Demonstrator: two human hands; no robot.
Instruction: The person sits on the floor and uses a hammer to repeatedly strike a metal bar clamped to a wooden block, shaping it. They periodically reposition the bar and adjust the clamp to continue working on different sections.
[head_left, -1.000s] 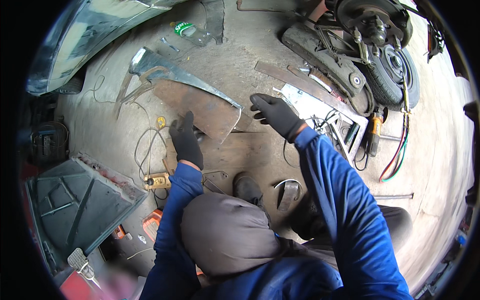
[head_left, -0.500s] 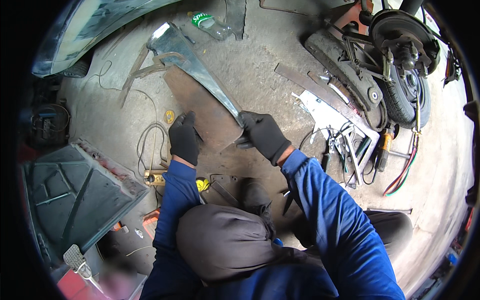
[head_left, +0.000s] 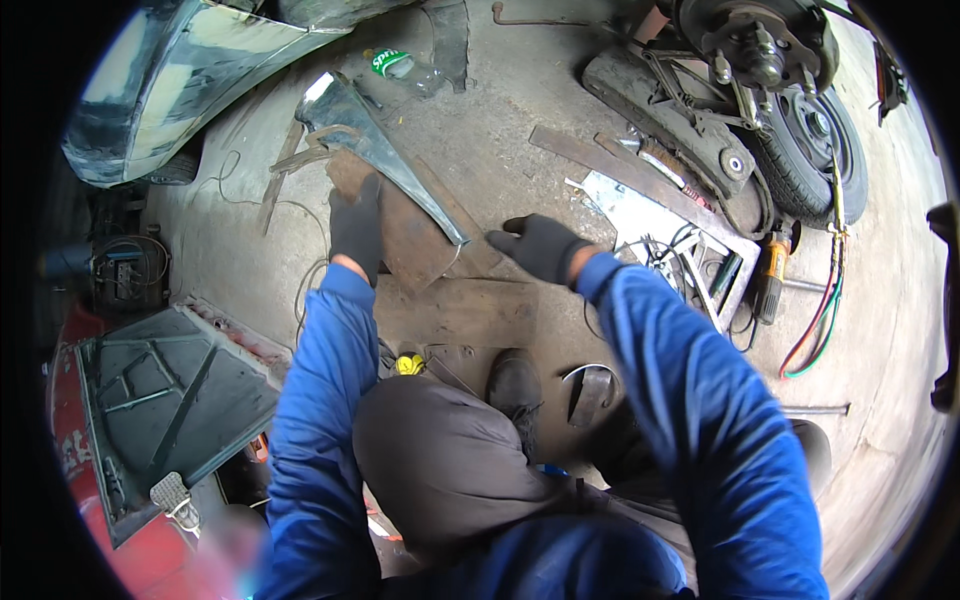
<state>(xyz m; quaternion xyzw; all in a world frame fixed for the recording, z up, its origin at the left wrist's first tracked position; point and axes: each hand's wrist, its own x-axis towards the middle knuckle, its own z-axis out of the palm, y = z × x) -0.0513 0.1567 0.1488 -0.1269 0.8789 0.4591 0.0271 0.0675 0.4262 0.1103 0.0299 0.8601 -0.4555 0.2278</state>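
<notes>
A brown rusty metal sheet point(head_left: 410, 232) lies ahead of my knees, with a long tapering blue-grey metal panel point(head_left: 385, 150) along its upper right edge. My left hand point(head_left: 357, 228), in a black glove, rests over the sheet's left edge, fingers stretched forward on it. To the right of the panel's narrow tip, my right hand point(head_left: 542, 250), also gloved in black, is held apart from the metal. Its fingers are spread and nothing is in them. Under the sheet's near end a flat brown board point(head_left: 465, 312) shows on the floor.
A green-labelled bottle point(head_left: 400, 66) lies far ahead. On the right are a white metal piece point(head_left: 630, 212), a yellow power tool point(head_left: 771, 280), a tire point(head_left: 815, 150) and coloured hoses point(head_left: 828, 325). At left stands a dark panel point(head_left: 165, 400). A yellow tape measure point(head_left: 409, 364) sits near my knee.
My right hand has let go of the panel's narrow tip and moved right. My left hand has slid forward along the sheet's edge. The sheet and panel now sit lower, and the board shows beneath.
</notes>
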